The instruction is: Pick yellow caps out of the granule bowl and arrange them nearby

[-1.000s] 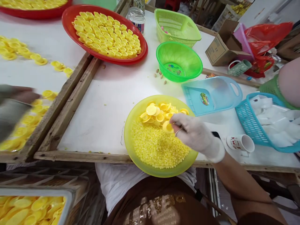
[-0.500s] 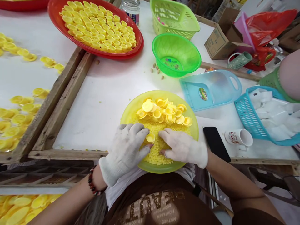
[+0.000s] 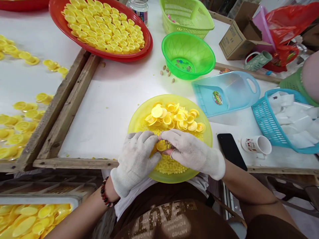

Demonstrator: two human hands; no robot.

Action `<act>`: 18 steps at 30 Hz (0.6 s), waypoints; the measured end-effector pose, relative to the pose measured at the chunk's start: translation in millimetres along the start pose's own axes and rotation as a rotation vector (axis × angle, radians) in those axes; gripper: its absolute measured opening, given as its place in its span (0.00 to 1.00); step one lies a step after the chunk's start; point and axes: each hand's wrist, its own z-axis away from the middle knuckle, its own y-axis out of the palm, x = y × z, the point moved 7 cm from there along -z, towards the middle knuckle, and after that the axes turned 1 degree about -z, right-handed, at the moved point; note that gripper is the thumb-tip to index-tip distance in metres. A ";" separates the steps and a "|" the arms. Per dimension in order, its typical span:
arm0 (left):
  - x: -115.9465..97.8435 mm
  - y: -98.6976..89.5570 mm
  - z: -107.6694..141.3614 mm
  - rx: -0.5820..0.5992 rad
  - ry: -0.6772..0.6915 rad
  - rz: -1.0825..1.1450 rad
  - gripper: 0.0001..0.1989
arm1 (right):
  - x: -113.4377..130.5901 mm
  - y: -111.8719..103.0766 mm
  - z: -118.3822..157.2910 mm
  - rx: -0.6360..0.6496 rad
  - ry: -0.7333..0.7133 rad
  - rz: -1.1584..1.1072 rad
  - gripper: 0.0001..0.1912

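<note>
A yellow bowl (image 3: 139, 108) sits at the table's front edge, holding small yellow beads (image 3: 170, 166) and a heap of yellow plastic cups (image 3: 181, 116). My left hand (image 3: 139, 157), in a white glove, grips one small yellow cup (image 3: 162, 145) between thumb and fingers over the beads. Against the right side of that cup is my right hand (image 3: 189, 149), also gloved, its thumb and fingertips closed on something I cannot make out.
A red tray (image 3: 56, 20) of yellow cups lies at the upper left. Behind the bowl are a green basin (image 3: 188, 49) and a blue scoop (image 3: 231, 93). A phone (image 3: 230, 151), a mug (image 3: 256, 145) and a blue basket (image 3: 266, 121) stand to the right.
My right hand has moved left and up from the beads to the cup, and its fingers have come together. My left hand still holds the cup.
</note>
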 end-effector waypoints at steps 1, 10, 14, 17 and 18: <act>-0.2 -0.1 0.2 -0.003 0.001 0.002 0.09 | -1.4 1.0 1.4 0.007 0.015 0.020 0.12; -2.4 -4.8 -0.2 -0.027 0.033 0.011 0.09 | -35.4 41.2 25.5 0.252 0.161 0.235 0.06; -0.9 -3.7 -0.1 -0.016 0.028 0.023 0.09 | -30.1 28.6 19.7 0.186 0.097 0.074 0.08; -0.1 -2.2 0.2 -0.011 0.025 0.020 0.09 | -16.8 10.9 10.5 0.078 0.026 -0.051 0.07; 0.2 -1.6 0.1 -0.007 0.020 0.014 0.08 | -12.1 6.3 7.4 0.042 0.005 -0.066 0.07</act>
